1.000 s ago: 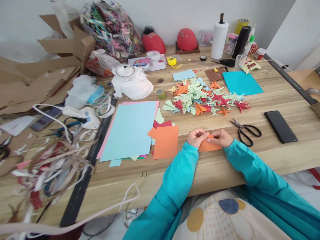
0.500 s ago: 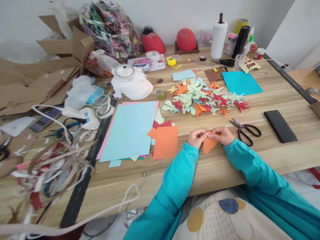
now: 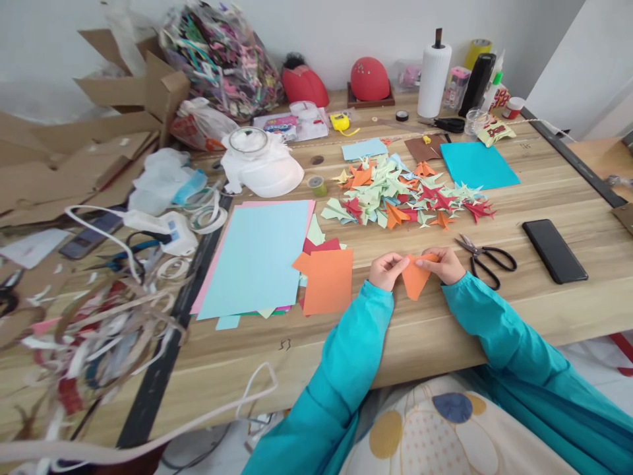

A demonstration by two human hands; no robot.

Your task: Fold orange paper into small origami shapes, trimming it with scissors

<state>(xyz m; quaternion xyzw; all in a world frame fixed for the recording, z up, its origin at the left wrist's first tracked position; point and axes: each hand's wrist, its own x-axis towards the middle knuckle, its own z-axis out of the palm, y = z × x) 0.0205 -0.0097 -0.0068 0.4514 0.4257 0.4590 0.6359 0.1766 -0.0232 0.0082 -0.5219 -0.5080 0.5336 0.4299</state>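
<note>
Between my hands is a folded piece of orange paper (image 3: 414, 278), its point hanging down toward me. My left hand (image 3: 388, 270) pinches its left edge between thumb and fingers. On the other side my right hand (image 3: 442, 265) grips the upper right edge, thumb on top. Left of my hands lies a flat orange sheet (image 3: 328, 282), partly over red paper (image 3: 324, 245). Just beyond my hands spreads a heap of folded paper cranes (image 3: 383, 191) in pale green, red, orange and blue. Black-handled scissors (image 3: 482, 256) rest open beside my right hand.
A stack topped by a light blue sheet (image 3: 257, 257) lies at left. At right is a black phone (image 3: 554, 251). Turquoise paper (image 3: 479, 165) sits behind the cranes. Cables and scraps (image 3: 109, 330) clutter the left side, near a cardboard box (image 3: 123, 125). A white cable (image 3: 198, 432) crosses the front left.
The orange paper has turned a little between my fingers and shows more of its face, with its upper right part now visible above my right thumb. My hands have shifted only slightly.
</note>
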